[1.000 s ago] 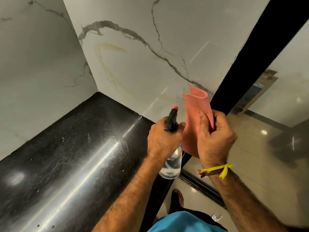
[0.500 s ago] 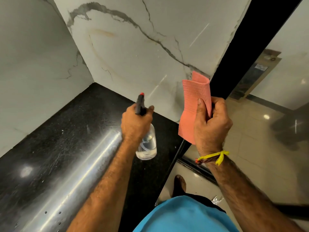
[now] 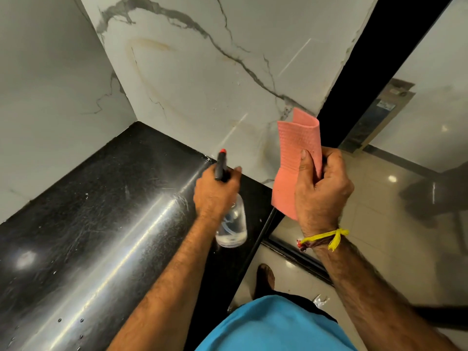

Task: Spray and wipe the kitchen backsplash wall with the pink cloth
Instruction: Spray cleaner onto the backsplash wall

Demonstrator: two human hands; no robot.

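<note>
The backsplash wall is white marble with grey veins and a faint brown stain. My left hand grips a clear spray bottle with a black, red-tipped nozzle aimed at the wall's lower part. A faint mist hangs near the nozzle. My right hand holds the folded pink cloth upright, just right of the bottle and close to the wall's right edge.
A glossy black countertop runs along the left under the wall, meeting a second marble wall at the corner. A black vertical frame borders the backsplash on the right. Beige floor tiles and my foot lie below.
My left hand has carried the spray bottle left, away from the cloth, and over the countertop. My right hand keeps the cloth in about the same place.
</note>
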